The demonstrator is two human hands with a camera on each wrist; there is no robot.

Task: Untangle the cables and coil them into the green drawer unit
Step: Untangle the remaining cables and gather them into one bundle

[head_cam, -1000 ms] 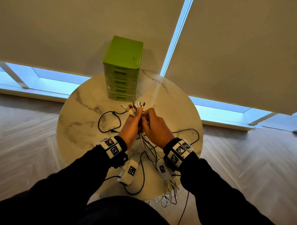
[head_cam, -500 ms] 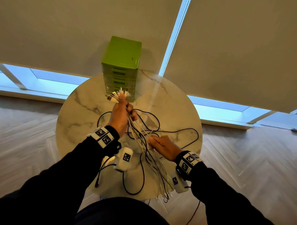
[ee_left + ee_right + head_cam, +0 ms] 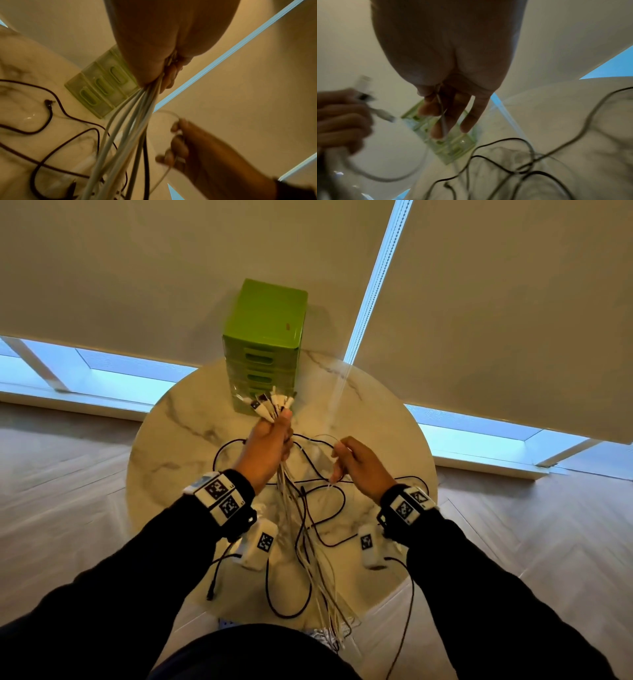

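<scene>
Since half a second ago my right hand (image 3: 359, 463) has risen from low over the surface to beside my left hand (image 3: 270, 445), and it now pinches a single thin white cable (image 3: 169, 170) between thumb and curled fingers (image 3: 435, 106). My left hand is raised above the middle of the surface (image 3: 178, 440), its grip closed tight round the bundle of white cables (image 3: 308, 546) just below their plugs (image 3: 270, 404), which fan out toward the green drawer unit (image 3: 270, 316). From my fist the bundle hangs down past the near edge. Black cables (image 3: 325, 491) lie looped on the marble under both hands. At the far edge stands the drawer unit, upright, every drawer shut; I cannot see what is inside.
</scene>
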